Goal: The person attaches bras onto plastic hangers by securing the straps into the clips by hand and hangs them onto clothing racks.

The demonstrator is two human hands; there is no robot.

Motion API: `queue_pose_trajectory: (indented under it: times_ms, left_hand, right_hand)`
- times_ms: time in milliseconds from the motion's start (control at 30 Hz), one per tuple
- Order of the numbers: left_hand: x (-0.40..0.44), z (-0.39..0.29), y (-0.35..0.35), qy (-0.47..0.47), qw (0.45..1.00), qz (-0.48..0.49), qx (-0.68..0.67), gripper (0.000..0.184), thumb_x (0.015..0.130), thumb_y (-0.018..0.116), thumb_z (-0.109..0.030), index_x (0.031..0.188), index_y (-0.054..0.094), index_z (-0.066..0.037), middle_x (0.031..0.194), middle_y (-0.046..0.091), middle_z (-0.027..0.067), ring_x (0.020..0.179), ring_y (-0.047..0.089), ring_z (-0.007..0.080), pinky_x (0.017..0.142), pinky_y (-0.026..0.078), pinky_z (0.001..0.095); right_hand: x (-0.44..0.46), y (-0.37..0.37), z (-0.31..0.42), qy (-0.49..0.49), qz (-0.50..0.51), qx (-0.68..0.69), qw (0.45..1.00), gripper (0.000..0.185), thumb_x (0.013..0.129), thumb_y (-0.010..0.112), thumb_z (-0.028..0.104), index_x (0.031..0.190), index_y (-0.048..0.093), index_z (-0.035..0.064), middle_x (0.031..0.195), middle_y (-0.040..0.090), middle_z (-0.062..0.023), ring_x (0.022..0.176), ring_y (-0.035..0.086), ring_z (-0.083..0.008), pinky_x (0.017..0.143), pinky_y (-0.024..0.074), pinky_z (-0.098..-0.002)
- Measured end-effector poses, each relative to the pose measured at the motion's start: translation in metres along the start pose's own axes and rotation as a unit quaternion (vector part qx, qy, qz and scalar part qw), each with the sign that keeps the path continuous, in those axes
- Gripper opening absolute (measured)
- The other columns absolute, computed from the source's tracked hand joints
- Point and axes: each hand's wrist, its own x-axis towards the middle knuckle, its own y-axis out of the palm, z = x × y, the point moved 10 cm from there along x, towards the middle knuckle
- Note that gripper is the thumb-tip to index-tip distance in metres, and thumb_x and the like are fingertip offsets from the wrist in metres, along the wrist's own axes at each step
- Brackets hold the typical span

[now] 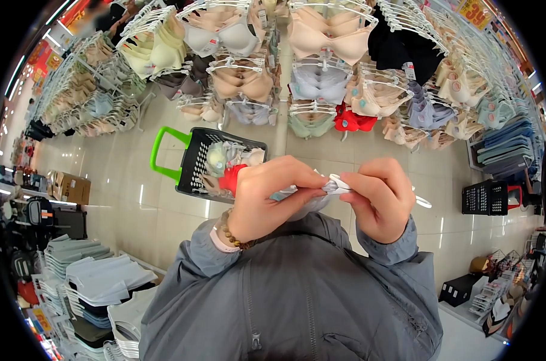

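My left hand (273,195), with a beaded bracelet and a pale band at the wrist, is closed in a pinch on a light grey bra (331,188) in front of my chest. Only a strap and a bit of fabric show; the rest is hidden by my hands. My right hand (381,198) pinches a white plastic hanger (424,203), whose end sticks out to its right. The fingertips of both hands nearly meet where the strap and hanger come together. Behind my left hand stands a black shopping basket (196,159) with a green handle, holding several bras, one red (232,178).
Racks of hanging bras, such as a beige one (330,43), stretch across the front. Folded light clothes (104,277) are stacked at lower left. A cardboard box (68,189) is at left, another black basket (484,197) at right, on the tiled floor (447,180).
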Motion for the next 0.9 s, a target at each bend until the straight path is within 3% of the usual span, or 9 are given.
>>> queue_pose_trajectory:
  times_ms: [200,333,500,600,667,700,800,867,900]
  left_hand:
    - [0.000,0.000,0.001,0.017,1.000,0.004,-0.003,0.020,0.070,0.071,0.007,0.088,0.068,-0.001,0.083,0.068,0.0096,0.074,0.067,0.0191,0.063,0.052,0.0264]
    - [-0.002,0.015,-0.001,-0.036,0.997,0.000,-0.063,0.018,0.071,0.071,0.005,0.088,0.068,-0.001,0.084,0.069,0.0086,0.075,0.067,0.0168,0.066,0.052,0.0259]
    - [0.007,0.024,0.007,-0.089,0.986,0.069,-0.124,0.017,0.078,0.068,-0.001,0.095,0.067,0.001,0.092,0.069,0.0089,0.084,0.065,0.0144,0.075,0.049,0.0250]
    - [0.013,0.033,0.011,-0.126,0.963,0.061,-0.231,0.020,0.083,0.064,-0.005,0.102,0.065,0.003,0.099,0.068,0.0092,0.091,0.062,0.0128,0.080,0.047,0.0248]
    - [0.009,0.040,0.031,-0.176,0.921,0.168,-0.303,0.023,0.087,0.061,-0.007,0.107,0.063,0.005,0.103,0.066,0.0085,0.097,0.059,0.0116,0.083,0.045,0.0248]
    - [0.011,0.043,0.029,-0.176,0.922,0.167,-0.303,0.023,0.087,0.061,-0.007,0.107,0.063,0.005,0.103,0.066,0.0085,0.097,0.059,0.0116,0.083,0.045,0.0248]
    - [0.007,0.050,0.041,-0.223,0.874,0.228,-0.367,0.024,0.086,0.063,-0.006,0.107,0.063,0.005,0.102,0.067,0.0074,0.096,0.059,0.0102,0.083,0.047,0.0252]
    - [0.004,0.057,0.045,-0.273,0.843,0.224,-0.406,0.038,0.075,0.078,-0.016,0.102,0.064,0.007,0.102,0.066,0.0114,0.097,0.060,0.0164,0.087,0.046,0.0292]
    - [0.004,0.056,0.045,-0.272,0.843,0.225,-0.406,0.038,0.075,0.078,-0.016,0.102,0.064,0.007,0.102,0.066,0.0114,0.097,0.060,0.0164,0.087,0.046,0.0292]
  right_hand:
    - [-0.001,0.001,-0.003,0.032,0.021,0.017,0.999,0.030,0.062,0.079,0.008,0.088,0.065,0.0038,0.078,0.056,-0.0068,0.057,0.055,-0.0181,0.046,0.0417,-0.0278]
    - [-0.002,0.004,-0.011,0.102,0.032,0.038,0.994,0.028,0.064,0.078,0.008,0.088,0.064,0.0029,0.078,0.056,-0.0080,0.059,0.056,-0.0204,0.049,0.0433,-0.0293]
    - [0.006,-0.005,-0.010,0.082,0.028,0.010,0.996,0.027,0.065,0.077,0.009,0.088,0.064,0.0023,0.078,0.057,-0.0087,0.059,0.056,-0.0217,0.050,0.0438,-0.0297]
    - [0.011,-0.005,-0.008,0.075,0.033,0.008,0.997,0.027,0.065,0.077,0.009,0.088,0.064,0.0023,0.078,0.057,-0.0086,0.060,0.057,-0.0217,0.050,0.0438,-0.0300]
    - [0.013,-0.003,-0.007,0.072,0.037,0.015,0.997,0.026,0.065,0.077,0.010,0.087,0.064,0.0022,0.077,0.057,-0.0084,0.060,0.057,-0.0216,0.050,0.0437,-0.0301]
    - [0.013,-0.002,-0.008,0.067,0.036,0.018,0.997,0.026,0.065,0.077,0.010,0.087,0.064,0.0022,0.077,0.056,-0.0082,0.060,0.057,-0.0214,0.050,0.0438,-0.0301]
    - [0.015,-0.001,-0.007,0.062,0.033,0.028,0.997,0.026,0.064,0.077,0.010,0.086,0.064,0.0024,0.078,0.056,-0.0080,0.060,0.056,-0.0211,0.051,0.0440,-0.0301]
    - [0.016,-0.002,-0.007,0.065,0.030,0.035,0.997,0.026,0.064,0.077,0.011,0.085,0.064,0.0025,0.078,0.056,-0.0079,0.060,0.056,-0.0210,0.051,0.0442,-0.0300]
    - [0.017,-0.002,-0.007,0.065,0.028,0.044,0.997,0.026,0.064,0.077,0.011,0.085,0.064,0.0026,0.078,0.056,-0.0078,0.060,0.056,-0.0210,0.051,0.0444,-0.0299]
